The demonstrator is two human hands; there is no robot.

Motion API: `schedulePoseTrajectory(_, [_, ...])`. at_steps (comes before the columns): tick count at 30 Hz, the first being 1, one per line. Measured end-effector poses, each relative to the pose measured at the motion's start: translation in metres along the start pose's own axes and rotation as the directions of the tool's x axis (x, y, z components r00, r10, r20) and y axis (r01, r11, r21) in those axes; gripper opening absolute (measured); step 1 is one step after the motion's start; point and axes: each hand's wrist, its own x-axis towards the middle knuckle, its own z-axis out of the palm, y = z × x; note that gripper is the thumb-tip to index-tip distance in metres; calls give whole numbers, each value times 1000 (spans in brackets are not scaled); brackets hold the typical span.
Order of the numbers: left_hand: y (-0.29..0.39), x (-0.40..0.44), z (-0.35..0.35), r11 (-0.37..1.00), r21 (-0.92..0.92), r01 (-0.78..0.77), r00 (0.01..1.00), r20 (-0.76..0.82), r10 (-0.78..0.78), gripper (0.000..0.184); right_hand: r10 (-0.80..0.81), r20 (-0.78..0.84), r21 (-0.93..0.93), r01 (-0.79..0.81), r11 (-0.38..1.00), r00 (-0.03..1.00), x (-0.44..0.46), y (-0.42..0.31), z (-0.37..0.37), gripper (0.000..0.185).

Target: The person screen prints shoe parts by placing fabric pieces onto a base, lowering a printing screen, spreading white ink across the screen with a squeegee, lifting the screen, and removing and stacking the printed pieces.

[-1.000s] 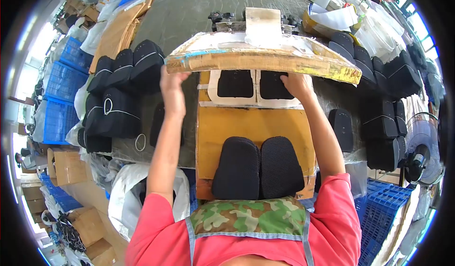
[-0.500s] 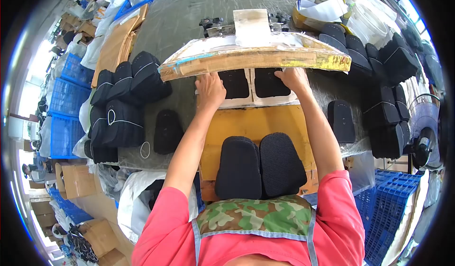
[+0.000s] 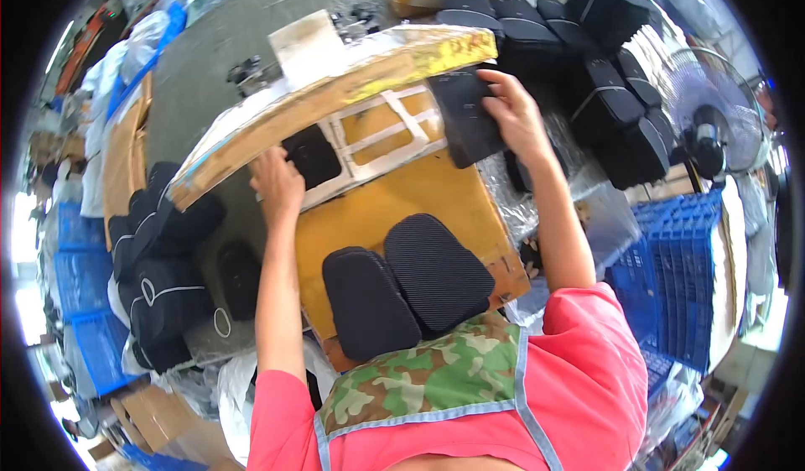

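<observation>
My right hand (image 3: 513, 117) grips the edge of a black pad (image 3: 466, 119), lifted off the right opening of the white frame (image 3: 387, 162) and overlapping its right end. My left hand (image 3: 278, 182) rests at the frame's left end, fingers on the edge of another black pad (image 3: 314, 157) that sits in the left opening. Above both hands a raised wooden screen frame (image 3: 335, 89) hangs tilted. Two black pads, one smooth (image 3: 369, 303) and one ribbed (image 3: 438, 274), lie side by side on the yellow board (image 3: 369, 219) near my apron.
Tied stacks of black pads stand at the left (image 3: 163, 299) and right (image 3: 604, 93). A fan (image 3: 708, 127) is at the far right, above blue crates (image 3: 679, 278). A loose white ring (image 3: 222, 322) lies on the table's left part.
The view has turned, so the board looks tilted. My right hand has lifted the right pad out of its opening and moved it right. My left hand stays at the left pad.
</observation>
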Motion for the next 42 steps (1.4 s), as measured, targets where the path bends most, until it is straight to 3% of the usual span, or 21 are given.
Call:
schedulePoseTrajectory(3, [0,-1,-3,999,-43,-8,1000,6,8,21,93,-93,33,-90,995,991,-13,50,-80,42])
schedulePoseTrajectory(7, [-13,-3,1,990,-140,-10,999,-38,4,23,165,-100,-317,-189,929,981,-30,95,-112,43])
schedulePoseTrajectory(8, [-20,-4,-2,921,-387,42,997,-37,-61,25,162,-103,-405,-190,894,981,-36,92,-104,43])
schedulePoseTrajectory(10, [-35,-14,-11,608,-785,118,983,8,-181,28,127,-84,-504,-152,850,988,-39,82,-98,42])
schedulePoseTrajectory(12, [-44,-32,-37,470,-882,17,979,-82,-188,34,71,-60,-510,-92,855,996,-41,81,-94,41])
schedulePoseTrajectory(14, [-62,-59,-70,494,-866,79,968,-51,-244,36,46,-50,-499,-65,864,998,-40,87,-96,42])
schedulePoseTrajectory(16, [-77,-86,-98,475,-876,90,956,-57,-287,37,-18,-28,-627,-4,779,999,-41,83,-100,41])
schedulePoseTrajectory(18, [-88,-117,-124,565,-816,120,924,-117,-365,30,7,-17,-754,-18,656,1000,-45,67,-100,44])
schedulePoseTrajectory(20, [-100,-148,-150,689,-697,200,893,-160,-420,22,32,38,-726,5,688,999,-54,59,-95,69])
schedulePoseTrajectory(22, [-130,-180,-156,652,-697,298,839,-135,-528,19,189,62,-710,-90,699,980,-66,59,-87,91])
schedulePoseTrajectory(24, [-145,-199,-158,581,-742,335,805,-94,-585,19,188,108,-773,-36,633,976,-75,66,-85,100])
schedulePoseTrajectory(27, [-156,-206,-156,495,-778,385,778,-14,-628,24,211,64,-783,-82,617,975,-69,65,-79,99])
schedulePoseTrajectory(30, [-152,-189,-149,468,-808,360,814,26,-581,24,182,87,-784,-45,619,979,-58,78,-79,99])
schedulePoseTrajectory(33, [-154,-170,-129,585,-725,364,867,34,-498,26,133,113,-819,16,574,985,-55,83,-83,97])
schedulePoseTrajectory(34, [-151,-167,-123,670,-590,449,845,39,-533,27,98,123,-825,47,563,988,-54,85,-84,96])
schedulePoseTrajectory(36, [-152,-162,-110,939,-270,211,942,-200,-269,28,38,95,-862,63,503,995,-64,32,-62,90])
schedulePoseTrajectory(37, [-149,-163,-107,954,-196,226,943,-203,-265,28,11,81,-879,67,471,997,-70,2,-51,87])
schedulePoseTrajectory(40, [-141,-164,-101,970,-15,244,949,-200,-242,28,93,370,-478,103,872,924,-81,-47,-38,79])
schedulePoseTrajectory(42, [-141,-164,-100,966,40,256,949,-203,-243,28,94,635,-303,135,944,767,-96,-84,-17,74])
